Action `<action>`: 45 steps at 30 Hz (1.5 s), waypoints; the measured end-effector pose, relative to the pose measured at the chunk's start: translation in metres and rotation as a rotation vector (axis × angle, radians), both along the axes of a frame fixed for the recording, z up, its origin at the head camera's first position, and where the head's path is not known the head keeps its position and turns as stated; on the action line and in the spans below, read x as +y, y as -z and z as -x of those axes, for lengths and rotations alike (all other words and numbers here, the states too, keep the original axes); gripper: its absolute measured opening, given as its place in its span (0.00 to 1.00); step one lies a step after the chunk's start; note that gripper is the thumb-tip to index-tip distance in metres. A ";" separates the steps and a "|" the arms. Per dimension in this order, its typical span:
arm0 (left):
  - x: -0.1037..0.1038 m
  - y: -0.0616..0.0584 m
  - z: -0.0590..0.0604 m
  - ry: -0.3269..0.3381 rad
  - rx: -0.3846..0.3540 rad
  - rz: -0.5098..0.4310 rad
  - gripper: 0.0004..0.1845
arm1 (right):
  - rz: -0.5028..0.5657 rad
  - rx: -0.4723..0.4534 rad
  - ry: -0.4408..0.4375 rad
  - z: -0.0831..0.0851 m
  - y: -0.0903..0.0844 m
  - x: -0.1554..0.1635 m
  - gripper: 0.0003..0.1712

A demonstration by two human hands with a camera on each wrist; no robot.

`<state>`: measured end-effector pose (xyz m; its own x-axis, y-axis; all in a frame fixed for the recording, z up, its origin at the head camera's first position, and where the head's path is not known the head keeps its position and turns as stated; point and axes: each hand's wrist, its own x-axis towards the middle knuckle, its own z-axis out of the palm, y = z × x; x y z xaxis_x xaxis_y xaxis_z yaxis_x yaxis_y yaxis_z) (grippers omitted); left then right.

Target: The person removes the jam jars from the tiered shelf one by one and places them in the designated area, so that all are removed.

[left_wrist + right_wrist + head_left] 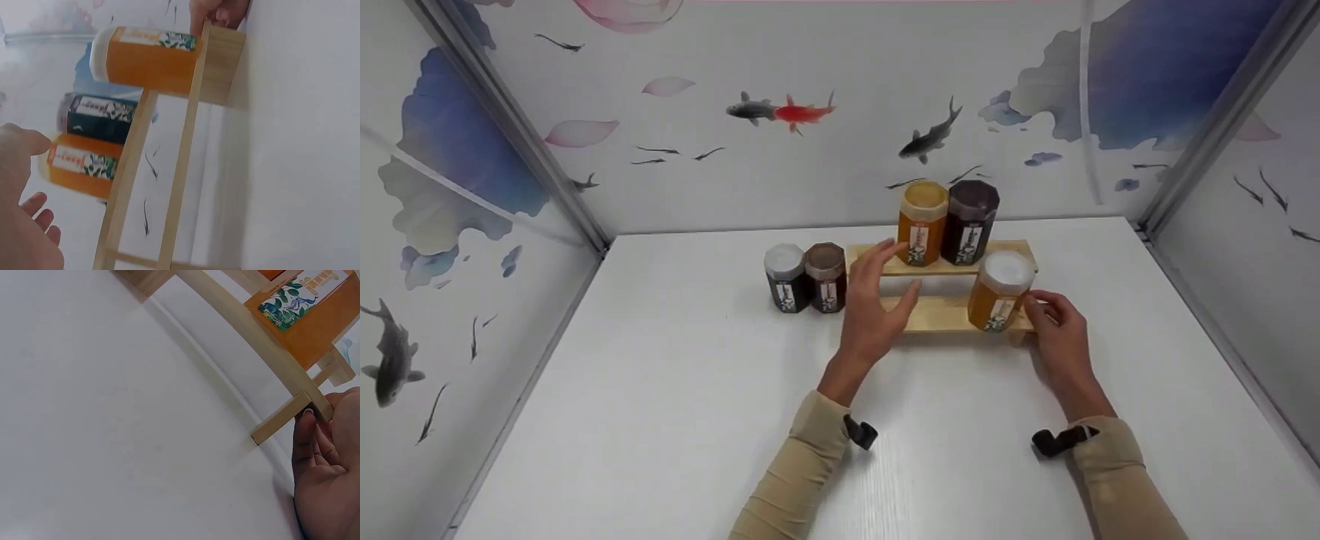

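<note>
A two-tier wooden rack stands on the table. On its upper step sit an amber jar and a dark jar side by side. Another amber jar with a white lid stands at the right end of the lower step. My right hand grips that end of the rack, its fingers curled under the board in the right wrist view. My left hand hovers over the rack's left part, fingers spread and holding nothing. From the left wrist, it appears close to the upper amber jar.
Left of the rack, a dark jar with a white lid and a dark reddish jar stand together on the white table. Printed panels wall the table at the back and both sides.
</note>
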<state>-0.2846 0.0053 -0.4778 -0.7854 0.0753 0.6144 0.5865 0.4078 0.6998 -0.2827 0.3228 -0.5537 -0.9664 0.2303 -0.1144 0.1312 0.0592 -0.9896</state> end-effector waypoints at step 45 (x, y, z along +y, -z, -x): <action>0.109 0.027 -0.018 0.037 -0.113 0.021 0.38 | -0.063 0.041 0.031 0.001 0.004 -0.002 0.29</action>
